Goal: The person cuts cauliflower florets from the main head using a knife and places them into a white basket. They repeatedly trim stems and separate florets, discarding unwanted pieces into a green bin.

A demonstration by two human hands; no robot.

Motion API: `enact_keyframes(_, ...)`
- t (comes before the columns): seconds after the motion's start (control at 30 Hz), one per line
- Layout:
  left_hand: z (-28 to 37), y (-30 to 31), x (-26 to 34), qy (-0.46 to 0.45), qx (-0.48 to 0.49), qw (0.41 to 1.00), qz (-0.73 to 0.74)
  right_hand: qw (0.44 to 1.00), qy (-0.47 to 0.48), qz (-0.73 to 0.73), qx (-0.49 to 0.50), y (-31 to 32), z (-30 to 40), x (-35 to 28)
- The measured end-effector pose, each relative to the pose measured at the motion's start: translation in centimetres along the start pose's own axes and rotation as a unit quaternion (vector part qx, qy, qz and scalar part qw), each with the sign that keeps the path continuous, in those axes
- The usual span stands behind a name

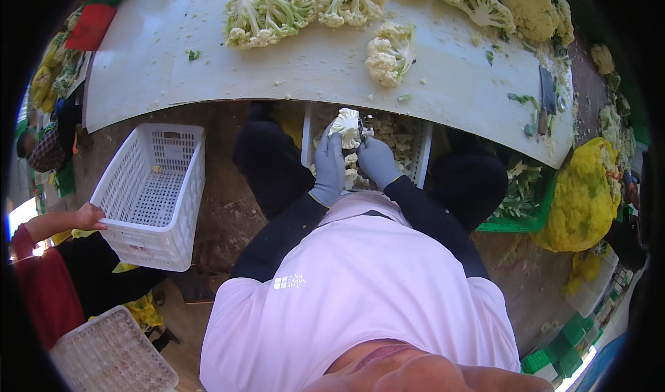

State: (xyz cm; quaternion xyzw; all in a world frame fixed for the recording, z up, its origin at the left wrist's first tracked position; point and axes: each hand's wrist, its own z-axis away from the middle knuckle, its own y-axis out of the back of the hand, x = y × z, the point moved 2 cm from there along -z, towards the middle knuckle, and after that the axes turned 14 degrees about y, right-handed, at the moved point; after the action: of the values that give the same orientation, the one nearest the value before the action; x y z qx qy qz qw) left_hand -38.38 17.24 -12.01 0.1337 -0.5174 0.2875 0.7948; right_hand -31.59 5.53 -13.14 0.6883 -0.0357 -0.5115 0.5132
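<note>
Both my hands wear grey gloves and are close together over a white plastic crate [307, 148] between my knees. My left hand [329, 166] holds a piece of cauliflower [348, 127], its fingers around the lower side. My right hand [378, 161] is closed at the right of that piece, on a small dark tool whose shape is mostly hidden by the fingers. A small floret [368, 132] shows beside the tool. Cut florets [402, 142] lie in the crate beneath. Beyond my hands, a cauliflower chunk [387, 54] rests on the white table.
The white table [208, 80] bears more cauliflower [275, 13] and a cleaver [547, 88] at right. A co-worker's hand [89, 217] grips a white crate [179, 231] at left. A green crate [519, 223] of leaves and a yellow net sack [579, 200] stand at right.
</note>
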Motion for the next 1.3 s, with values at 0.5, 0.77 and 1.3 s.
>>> enact_keyframes(0.5, -1.3, 2.6, -0.2, 0.277, -0.304, 0.893, 0.184, 0.924, -0.16, -0.316, -0.143, 6.0, 1.6, -0.1)
enact_keyframes(0.77, -10.0, -7.4, 7.4, -0.116, -0.019, 0.929, -0.352, 0.993, -0.04, 0.103, 0.036, 12.9, -6.4, 5.7)
enact_keyframes(1.3, -10.6, -5.2, 8.4, 0.038, -0.179, 0.975, 0.127, 0.993, -0.05, -0.102, 0.021, 14.3, -8.0, 4.3)
